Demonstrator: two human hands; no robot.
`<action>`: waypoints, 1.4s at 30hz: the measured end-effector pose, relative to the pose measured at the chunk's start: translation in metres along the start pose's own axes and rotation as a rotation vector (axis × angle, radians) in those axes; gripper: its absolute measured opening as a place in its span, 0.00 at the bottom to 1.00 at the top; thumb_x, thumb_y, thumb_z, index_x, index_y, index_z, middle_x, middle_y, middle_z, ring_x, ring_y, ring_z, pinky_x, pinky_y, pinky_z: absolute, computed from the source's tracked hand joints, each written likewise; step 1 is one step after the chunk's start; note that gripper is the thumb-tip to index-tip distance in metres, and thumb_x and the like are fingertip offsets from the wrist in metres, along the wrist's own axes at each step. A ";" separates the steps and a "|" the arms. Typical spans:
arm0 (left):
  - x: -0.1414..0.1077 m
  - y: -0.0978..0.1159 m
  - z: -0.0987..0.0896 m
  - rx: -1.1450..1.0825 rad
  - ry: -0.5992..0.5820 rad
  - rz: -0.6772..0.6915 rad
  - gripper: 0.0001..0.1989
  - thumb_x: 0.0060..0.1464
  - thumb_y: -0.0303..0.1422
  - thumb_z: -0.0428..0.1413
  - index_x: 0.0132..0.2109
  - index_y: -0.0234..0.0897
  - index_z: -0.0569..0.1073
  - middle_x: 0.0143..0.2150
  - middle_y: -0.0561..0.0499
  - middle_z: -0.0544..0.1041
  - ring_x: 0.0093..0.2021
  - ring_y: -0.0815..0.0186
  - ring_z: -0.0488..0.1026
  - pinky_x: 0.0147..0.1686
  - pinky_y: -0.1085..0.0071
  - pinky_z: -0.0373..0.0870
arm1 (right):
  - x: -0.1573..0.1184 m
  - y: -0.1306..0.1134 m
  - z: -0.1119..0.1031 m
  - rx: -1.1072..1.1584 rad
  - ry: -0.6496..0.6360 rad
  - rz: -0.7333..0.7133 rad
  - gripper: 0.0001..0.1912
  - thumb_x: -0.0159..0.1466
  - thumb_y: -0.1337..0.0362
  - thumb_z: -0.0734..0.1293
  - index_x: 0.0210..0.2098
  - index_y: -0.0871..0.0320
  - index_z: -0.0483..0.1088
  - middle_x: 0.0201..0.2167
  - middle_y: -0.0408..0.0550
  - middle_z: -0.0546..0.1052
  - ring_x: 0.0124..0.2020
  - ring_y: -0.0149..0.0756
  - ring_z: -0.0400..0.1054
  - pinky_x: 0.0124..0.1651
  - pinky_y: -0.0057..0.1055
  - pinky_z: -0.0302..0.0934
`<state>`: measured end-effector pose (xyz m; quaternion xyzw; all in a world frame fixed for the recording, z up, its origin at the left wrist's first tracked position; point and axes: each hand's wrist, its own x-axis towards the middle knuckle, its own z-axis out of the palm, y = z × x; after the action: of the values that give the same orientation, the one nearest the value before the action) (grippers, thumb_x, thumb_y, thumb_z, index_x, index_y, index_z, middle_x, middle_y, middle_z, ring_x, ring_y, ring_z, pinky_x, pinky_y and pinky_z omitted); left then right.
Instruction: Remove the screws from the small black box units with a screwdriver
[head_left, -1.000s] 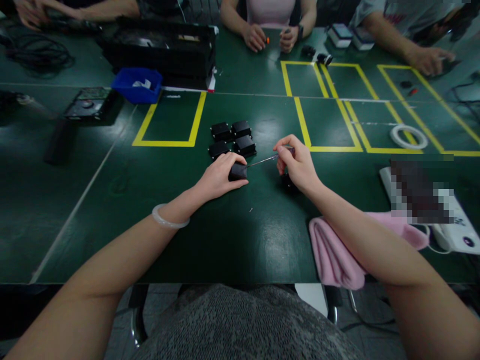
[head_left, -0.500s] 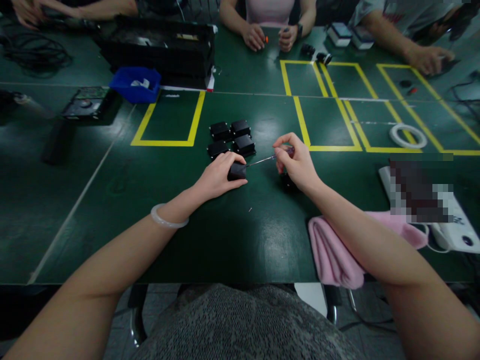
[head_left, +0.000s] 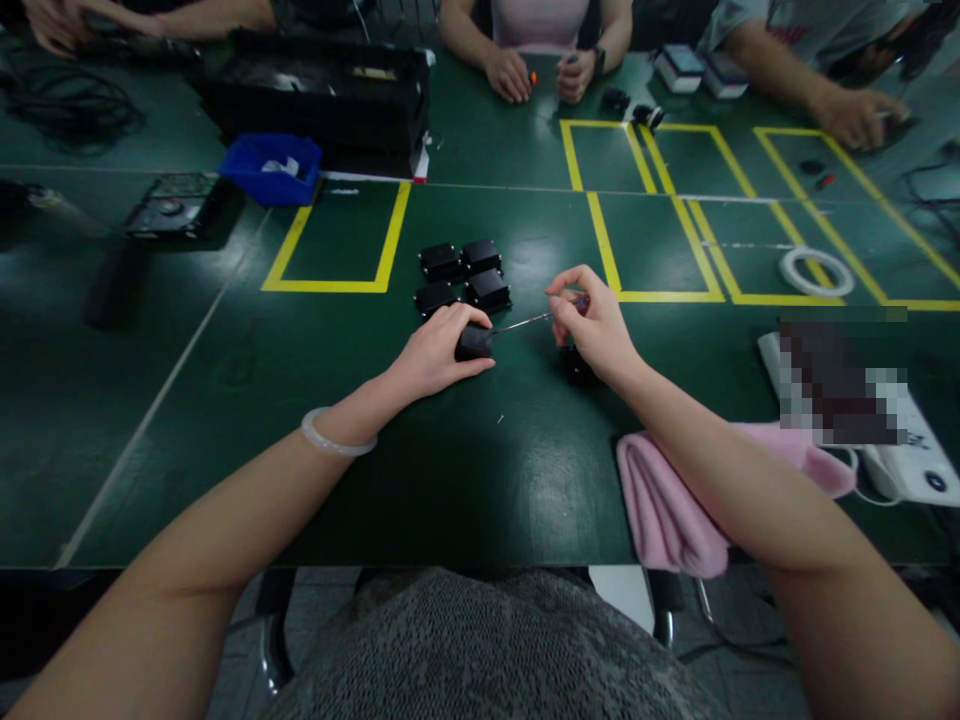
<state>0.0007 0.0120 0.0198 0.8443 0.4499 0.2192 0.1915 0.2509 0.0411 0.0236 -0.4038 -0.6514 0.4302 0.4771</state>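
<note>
My left hand (head_left: 442, 350) is closed around a small black box (head_left: 474, 343), held against the table. In my right hand (head_left: 592, 325) is a screwdriver (head_left: 521, 322), gripped by its handle, which my fingers partly cover. Its thin metal shaft points left and its tip meets the right side of the black box. Behind my left hand stand several similar black boxes, one of them this near right box (head_left: 488, 289). Another black piece (head_left: 576, 364) lies under my right hand, partly hidden. A tiny screw (head_left: 500, 419) rests on the table nearer to me.
A pink cloth (head_left: 667, 505) lies under my right forearm, beside a white power strip (head_left: 926, 455). Further off are a tape roll (head_left: 816, 272), a blue bin (head_left: 271, 170) and a large black case (head_left: 319, 100). Other people's hands (head_left: 510, 75) are across the table.
</note>
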 end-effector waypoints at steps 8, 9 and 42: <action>-0.001 -0.001 0.000 0.003 0.011 0.018 0.20 0.58 0.37 0.64 0.53 0.40 0.67 0.54 0.46 0.75 0.55 0.53 0.72 0.53 0.57 0.69 | 0.000 -0.001 -0.001 -0.045 -0.001 0.008 0.15 0.68 0.50 0.70 0.35 0.52 0.64 0.13 0.32 0.61 0.14 0.29 0.59 0.21 0.29 0.51; -0.001 -0.001 0.000 0.002 0.012 0.020 0.20 0.58 0.37 0.64 0.53 0.40 0.67 0.54 0.46 0.75 0.55 0.53 0.72 0.54 0.57 0.69 | 0.000 -0.001 -0.001 -0.030 -0.004 0.004 0.15 0.68 0.51 0.70 0.35 0.52 0.64 0.14 0.32 0.62 0.14 0.29 0.60 0.21 0.29 0.52; -0.001 -0.002 0.001 0.003 0.011 0.012 0.20 0.58 0.38 0.64 0.53 0.40 0.68 0.54 0.46 0.75 0.54 0.53 0.72 0.54 0.57 0.69 | 0.001 0.001 0.000 0.007 -0.005 -0.001 0.14 0.68 0.52 0.70 0.38 0.51 0.63 0.16 0.32 0.63 0.15 0.29 0.61 0.22 0.29 0.54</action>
<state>-0.0009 0.0119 0.0177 0.8461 0.4462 0.2243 0.1863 0.2511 0.0423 0.0234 -0.4006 -0.6513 0.4334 0.4770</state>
